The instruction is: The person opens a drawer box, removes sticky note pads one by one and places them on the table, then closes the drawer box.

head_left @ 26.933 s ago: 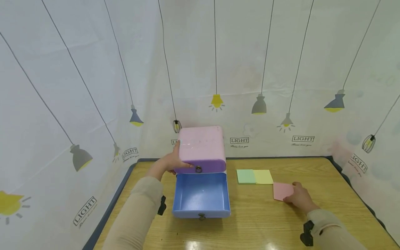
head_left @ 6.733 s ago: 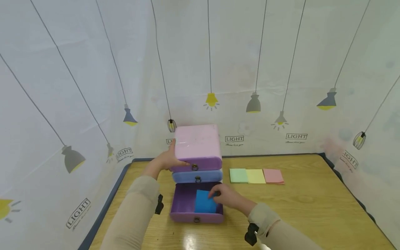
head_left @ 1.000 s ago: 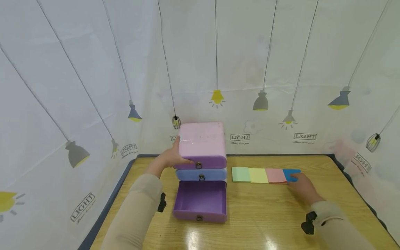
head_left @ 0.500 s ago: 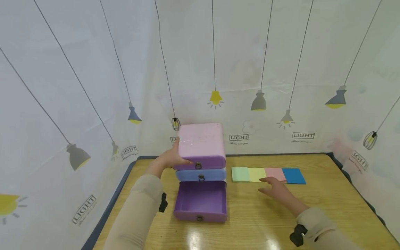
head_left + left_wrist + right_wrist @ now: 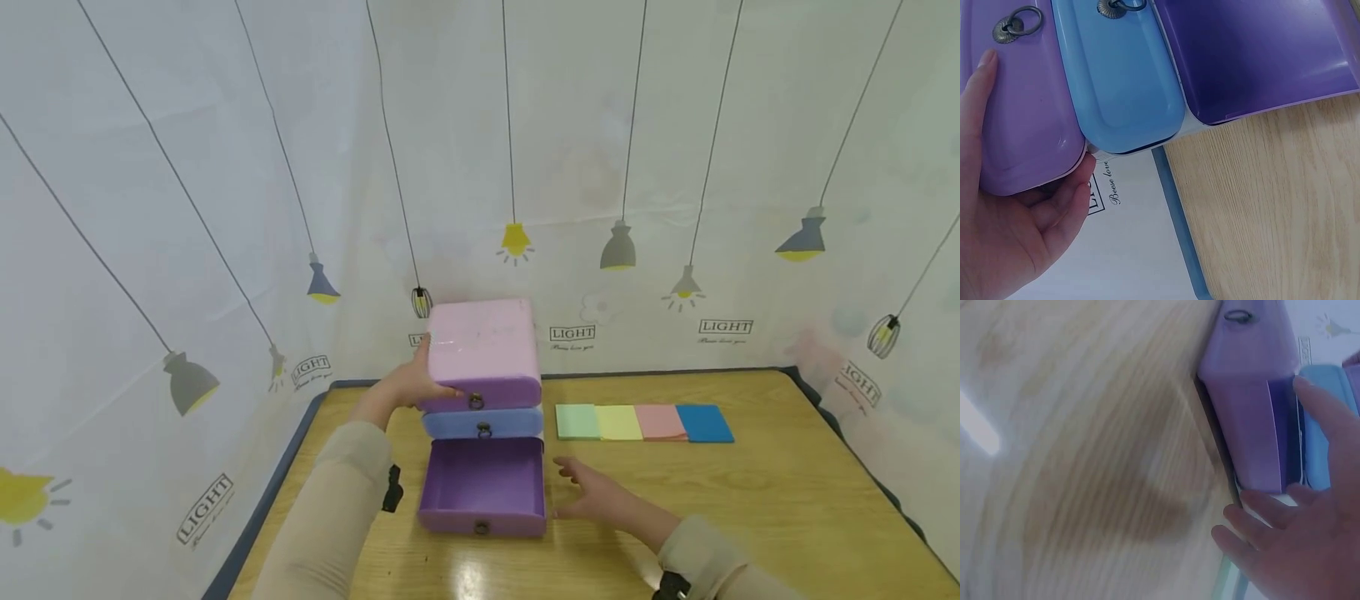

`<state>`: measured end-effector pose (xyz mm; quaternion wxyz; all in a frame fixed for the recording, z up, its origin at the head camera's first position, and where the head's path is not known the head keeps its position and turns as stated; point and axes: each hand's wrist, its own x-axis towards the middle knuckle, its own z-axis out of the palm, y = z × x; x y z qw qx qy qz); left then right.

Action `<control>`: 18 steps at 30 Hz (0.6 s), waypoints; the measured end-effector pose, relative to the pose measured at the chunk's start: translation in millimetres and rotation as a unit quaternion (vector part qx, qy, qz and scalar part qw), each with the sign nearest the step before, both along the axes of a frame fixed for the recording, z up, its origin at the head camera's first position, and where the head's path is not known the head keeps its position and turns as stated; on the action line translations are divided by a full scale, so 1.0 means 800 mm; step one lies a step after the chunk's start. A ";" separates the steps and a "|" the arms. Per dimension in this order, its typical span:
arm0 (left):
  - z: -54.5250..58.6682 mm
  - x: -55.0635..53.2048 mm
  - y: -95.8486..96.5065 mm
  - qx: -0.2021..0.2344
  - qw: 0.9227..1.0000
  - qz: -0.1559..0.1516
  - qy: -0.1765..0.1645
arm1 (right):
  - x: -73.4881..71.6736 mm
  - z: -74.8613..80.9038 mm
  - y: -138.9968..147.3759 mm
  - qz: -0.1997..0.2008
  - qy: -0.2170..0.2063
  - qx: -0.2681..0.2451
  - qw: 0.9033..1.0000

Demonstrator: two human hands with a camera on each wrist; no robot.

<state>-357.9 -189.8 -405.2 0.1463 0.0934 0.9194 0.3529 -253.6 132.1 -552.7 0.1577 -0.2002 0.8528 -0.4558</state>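
A small three-drawer storage box [image 5: 483, 337] with a pink top stands on the table. Its purple top drawer [image 5: 1032, 106] and blue middle drawer [image 5: 1125, 75] are pushed in, while the purple bottom drawer [image 5: 483, 479] is pulled out, nothing visible inside. My left hand [image 5: 411, 385] grips the box's upper left side, thumb on the top drawer's front and fingers round the side. Just right of the bottom drawer is my right hand [image 5: 600, 498], fingers spread and holding nothing. In the right wrist view, a gap to the drawer's side cannot be judged exactly.
Sticky-note pads lie edge to edge right of the box: green [image 5: 577, 422], yellow [image 5: 619, 422], pink [image 5: 660, 422] and blue [image 5: 705, 423]. Behind the wooden table [image 5: 750, 517] hangs a white lamp-print cloth [image 5: 570, 167].
The middle drawer, open at first, is now in and the bottom one out. The blue pad went from that drawer to the row's right end. My right hand released it and moved left.
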 end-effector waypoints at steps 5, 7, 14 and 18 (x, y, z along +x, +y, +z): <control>0.000 0.002 0.000 -0.002 1.000 0.002 0.000 | 0.009 -0.011 -0.023 0.001 -0.023 -0.032 0.999; 0.001 0.002 0.000 -0.003 1.000 0.002 0.001 | 0.010 -0.014 -0.029 -0.003 -0.029 -0.042 0.999; -0.003 -0.001 0.001 0.004 1.000 -0.005 0.000 | 0.008 -0.019 -0.030 0.006 -0.035 -0.057 0.998; -0.002 -0.001 -0.001 0.001 1.000 0.000 0.002 | 0.008 -0.020 -0.029 0.007 -0.046 -0.059 0.997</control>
